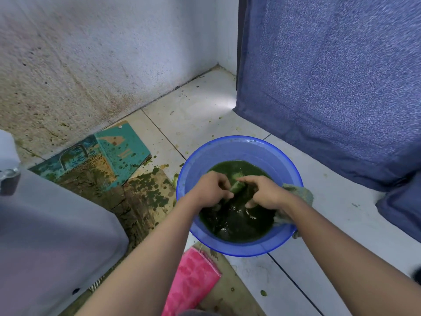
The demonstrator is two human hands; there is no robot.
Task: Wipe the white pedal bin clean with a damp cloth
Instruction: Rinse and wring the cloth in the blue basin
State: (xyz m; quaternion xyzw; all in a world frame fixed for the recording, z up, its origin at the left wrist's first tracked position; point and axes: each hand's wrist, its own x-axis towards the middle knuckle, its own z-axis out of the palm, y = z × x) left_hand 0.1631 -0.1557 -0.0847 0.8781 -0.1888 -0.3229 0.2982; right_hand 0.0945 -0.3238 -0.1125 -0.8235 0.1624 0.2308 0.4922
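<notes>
A blue plastic basin (pixel 227 151) stands on the tiled floor, holding dark green water. Both hands are inside it, gripping a wet, green-stained cloth (pixel 237 187) between them. My left hand (pixel 210 189) pinches the cloth's left part and my right hand (pixel 266 192) grips its right part, fingers curled. A greyish end of the cloth (pixel 300 193) drapes over the basin's right rim. The white pedal bin (pixel 52 236) lies at the lower left, only partly in view.
Green-spattered flattened cardboard (pixel 118 153) covers the floor left of the basin, against a stained wall. A pink cloth (pixel 193 279) lies in front of the basin. Blue fabric (pixel 330 87) hangs at the right, reaching the floor.
</notes>
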